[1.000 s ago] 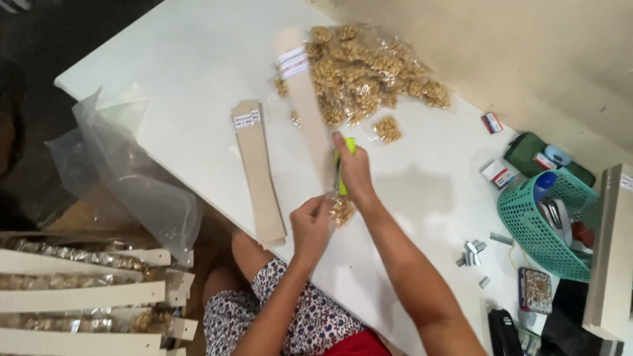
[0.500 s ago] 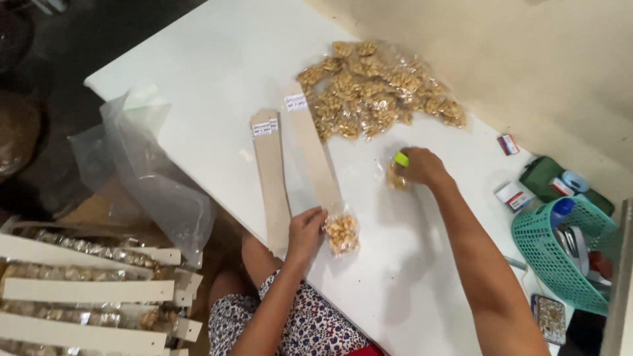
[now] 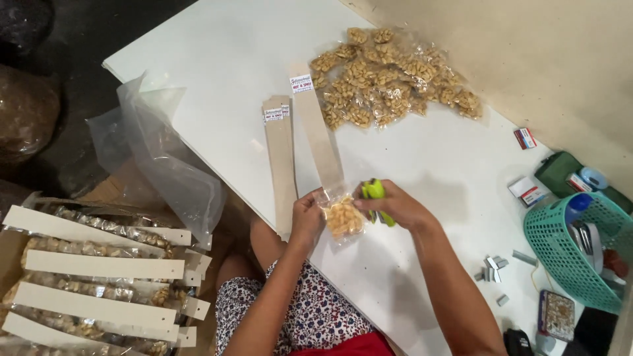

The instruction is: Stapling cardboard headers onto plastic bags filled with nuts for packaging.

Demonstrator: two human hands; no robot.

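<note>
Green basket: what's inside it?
The basket holds a blue-capped bottle, a tape roll and something red. Its wall hides anything lower.

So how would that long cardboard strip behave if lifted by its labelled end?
The cardboard strip looks thin, so it would probably feel light and bend somewhat. It lies flat, so it should slide when pushed, not roll. The left hand holds a nut packet at its near end, likely making that end droop.

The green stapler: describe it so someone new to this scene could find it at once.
Start at the white table and go to its near edge, where the person's two hands meet over a small clear bag of nuts. The small bright green plastic stapler sits in the right hand, the only lime-green thing there.
</note>
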